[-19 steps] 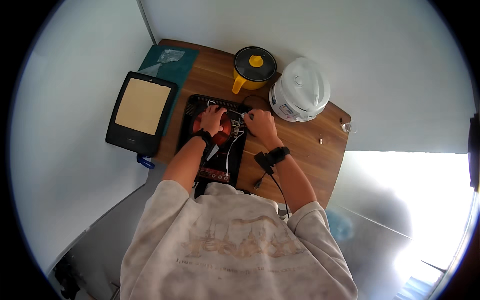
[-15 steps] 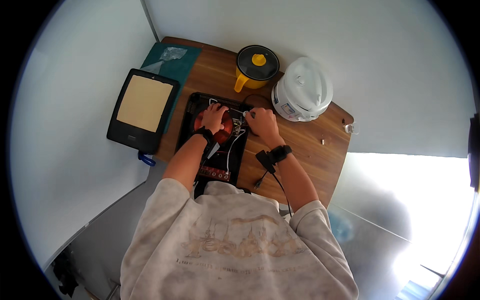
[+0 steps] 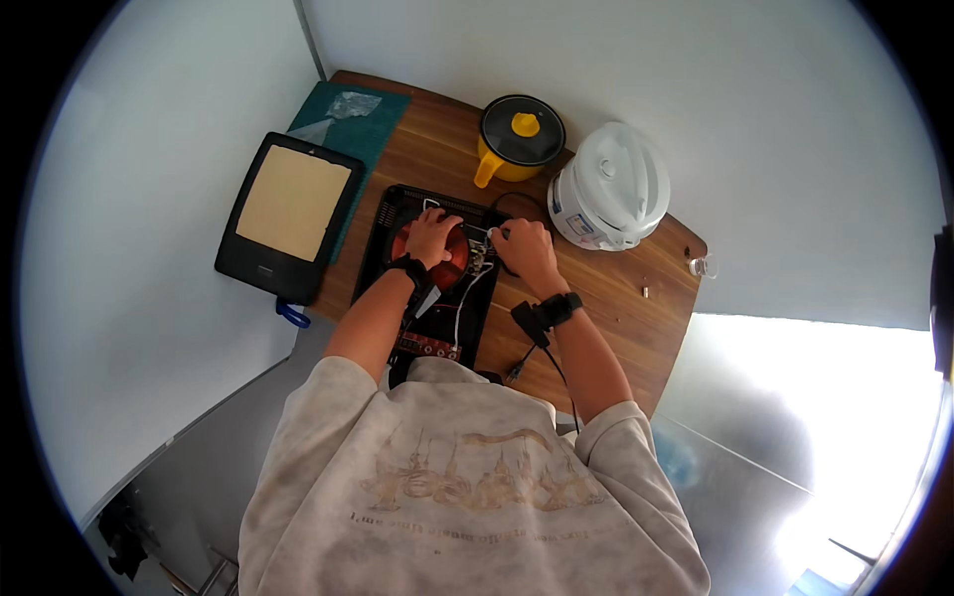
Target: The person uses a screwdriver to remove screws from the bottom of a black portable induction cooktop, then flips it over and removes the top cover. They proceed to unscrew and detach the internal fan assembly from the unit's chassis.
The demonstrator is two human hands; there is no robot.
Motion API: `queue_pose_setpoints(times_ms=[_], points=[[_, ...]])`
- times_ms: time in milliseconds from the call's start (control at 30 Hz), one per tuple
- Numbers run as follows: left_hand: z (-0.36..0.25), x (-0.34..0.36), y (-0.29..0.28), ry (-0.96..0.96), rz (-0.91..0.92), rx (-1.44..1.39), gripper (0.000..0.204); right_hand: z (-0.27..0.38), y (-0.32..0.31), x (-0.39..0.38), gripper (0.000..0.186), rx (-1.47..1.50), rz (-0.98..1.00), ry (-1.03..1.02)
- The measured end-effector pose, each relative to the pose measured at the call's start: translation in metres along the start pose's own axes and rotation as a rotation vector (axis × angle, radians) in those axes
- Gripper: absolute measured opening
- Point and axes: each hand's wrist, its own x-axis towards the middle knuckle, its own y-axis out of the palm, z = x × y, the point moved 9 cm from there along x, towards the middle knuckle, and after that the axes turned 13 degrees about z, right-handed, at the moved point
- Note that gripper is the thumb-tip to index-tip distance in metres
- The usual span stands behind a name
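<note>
An opened black cooker base (image 3: 383,233) lies on the wooden table (image 3: 606,308), with a round copper-red coil (image 3: 452,270) and white wires (image 3: 465,303) inside it. My left hand (image 3: 432,236) rests on top of the coil, fingers curled over it. Just to the right, my right hand (image 3: 524,250) pinches the end of a white wire (image 3: 492,235) at the base's upper right corner. Each wrist wears a black band, and a cable runs from the one on my right wrist (image 3: 542,316).
A yellow pot with a black lid (image 3: 519,139) and a white rice cooker (image 3: 608,187) stand behind the base. A black panel with a tan face (image 3: 290,214) lies at left on a green mat (image 3: 348,119). A blue-handled tool (image 3: 291,316) and small loose parts (image 3: 701,266) sit near the table's edges.
</note>
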Motion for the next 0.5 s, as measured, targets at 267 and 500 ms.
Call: queue_pose_setpoints(times_ms=[267, 500], points=[[0.0045, -0.0012, 0.0017, 0.003, -0.028, -0.010, 0.083, 0.0063, 0.0010, -0.0006, 0.030, 0.007, -0.009, -0.017], [-0.0019, -0.0034, -0.0033, -0.024, 0.001, 0.002, 0.080, 0.0051, 0.0056, 0.0029, 0.028, -0.031, 0.023, -0.007]])
